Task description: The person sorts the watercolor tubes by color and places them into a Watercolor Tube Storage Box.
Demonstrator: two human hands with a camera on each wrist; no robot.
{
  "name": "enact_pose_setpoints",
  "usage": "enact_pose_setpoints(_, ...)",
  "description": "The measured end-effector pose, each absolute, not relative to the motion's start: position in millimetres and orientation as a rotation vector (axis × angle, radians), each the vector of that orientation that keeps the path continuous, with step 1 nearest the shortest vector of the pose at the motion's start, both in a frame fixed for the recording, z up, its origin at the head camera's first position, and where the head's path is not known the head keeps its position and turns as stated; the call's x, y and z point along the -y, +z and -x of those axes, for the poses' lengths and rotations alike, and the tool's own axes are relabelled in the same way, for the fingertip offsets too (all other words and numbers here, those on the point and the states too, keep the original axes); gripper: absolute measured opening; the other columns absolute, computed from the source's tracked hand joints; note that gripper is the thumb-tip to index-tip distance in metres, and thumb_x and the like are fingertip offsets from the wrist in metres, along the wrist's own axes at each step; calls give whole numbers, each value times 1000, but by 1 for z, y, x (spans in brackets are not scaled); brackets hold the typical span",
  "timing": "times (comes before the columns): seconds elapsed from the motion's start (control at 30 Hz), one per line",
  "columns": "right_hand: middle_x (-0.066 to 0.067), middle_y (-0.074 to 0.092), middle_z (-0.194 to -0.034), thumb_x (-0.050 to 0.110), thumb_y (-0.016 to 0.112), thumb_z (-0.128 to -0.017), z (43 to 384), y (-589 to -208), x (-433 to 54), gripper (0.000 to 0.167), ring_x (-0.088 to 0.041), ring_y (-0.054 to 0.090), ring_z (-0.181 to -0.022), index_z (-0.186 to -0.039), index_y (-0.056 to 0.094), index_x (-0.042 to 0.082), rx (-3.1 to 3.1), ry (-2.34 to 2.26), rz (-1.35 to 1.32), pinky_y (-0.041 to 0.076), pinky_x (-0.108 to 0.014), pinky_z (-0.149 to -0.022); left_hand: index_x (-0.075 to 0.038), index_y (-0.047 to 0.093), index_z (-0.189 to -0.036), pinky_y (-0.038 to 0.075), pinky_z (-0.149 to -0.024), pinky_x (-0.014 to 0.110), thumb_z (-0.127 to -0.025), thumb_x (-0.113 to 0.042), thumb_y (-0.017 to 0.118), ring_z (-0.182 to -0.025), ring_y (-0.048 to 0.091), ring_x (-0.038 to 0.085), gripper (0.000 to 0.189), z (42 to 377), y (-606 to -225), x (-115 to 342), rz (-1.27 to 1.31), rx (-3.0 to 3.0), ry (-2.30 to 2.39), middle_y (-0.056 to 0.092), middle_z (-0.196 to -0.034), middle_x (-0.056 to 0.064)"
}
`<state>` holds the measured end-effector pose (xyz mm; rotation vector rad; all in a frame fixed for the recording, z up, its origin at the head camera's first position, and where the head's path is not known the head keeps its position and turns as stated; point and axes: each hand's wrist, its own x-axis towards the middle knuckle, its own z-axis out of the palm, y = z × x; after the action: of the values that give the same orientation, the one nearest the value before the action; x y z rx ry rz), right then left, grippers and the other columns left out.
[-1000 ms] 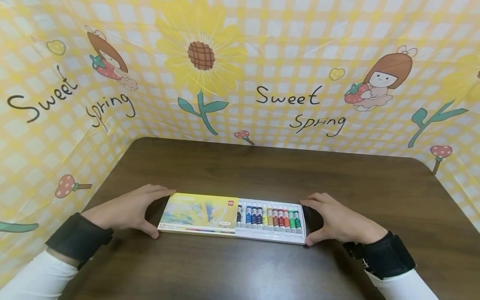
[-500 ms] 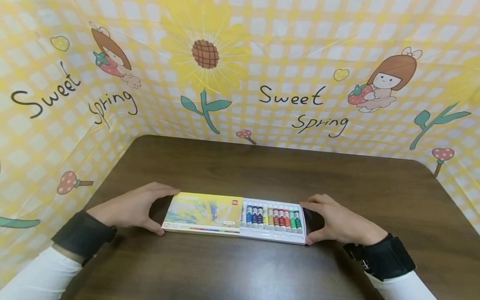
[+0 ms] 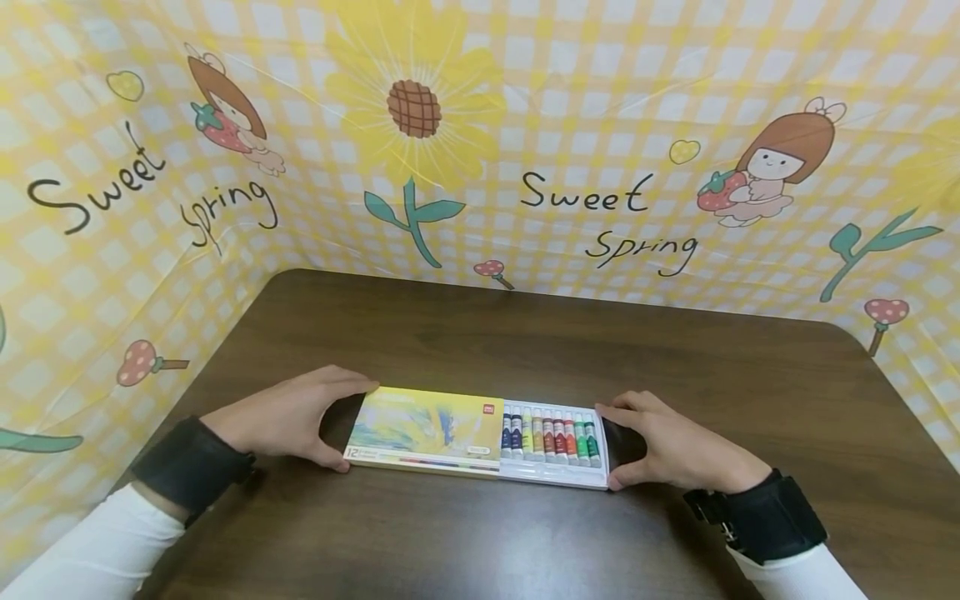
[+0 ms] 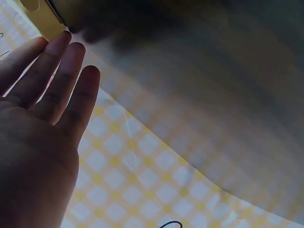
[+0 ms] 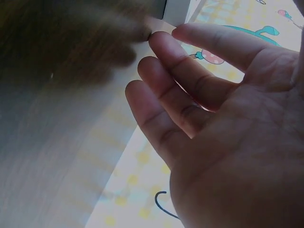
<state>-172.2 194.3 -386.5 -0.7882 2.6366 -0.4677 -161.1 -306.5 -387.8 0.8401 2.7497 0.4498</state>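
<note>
A yellow cardboard sleeve (image 3: 427, 432) with a painted picture lies on the table, partly covering a white tray (image 3: 555, 478) of paint tubes (image 3: 550, 437). The tray sticks out to the right, its tubes running from blue through yellow and red to green. My left hand (image 3: 288, 417) grips the sleeve's left end, thumb at the near corner and fingers at the far one. At the tray's right end, my right hand (image 3: 671, 443) holds the two corners in the same way. In both wrist views the other fingers extend loosely beside the ends.
The dark brown wooden table (image 3: 480, 342) has rounded far corners. A yellow checked cloth (image 3: 585, 108) with flowers and lettering hangs behind it and along the left side. Black bands (image 3: 197, 467) circle both wrists.
My left hand has pushed the sleeve rightward over the tray, so fewer tubes show. My right hand has stayed nearly in place at the tray's end.
</note>
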Motion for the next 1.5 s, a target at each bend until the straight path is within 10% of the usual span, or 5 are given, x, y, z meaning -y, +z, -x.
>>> enact_pose_setpoints(1.5,-8,58,-133,61,86,-78,168,-388,-185,97,-24,52,-121,-149,57,2,-2703,-418,862,53,-47,-98,-6,56,-151,52,-106,57,-77,-69,83,-137,56,36,101,162,-394,290,-944,-2790,427,59,-148,13)
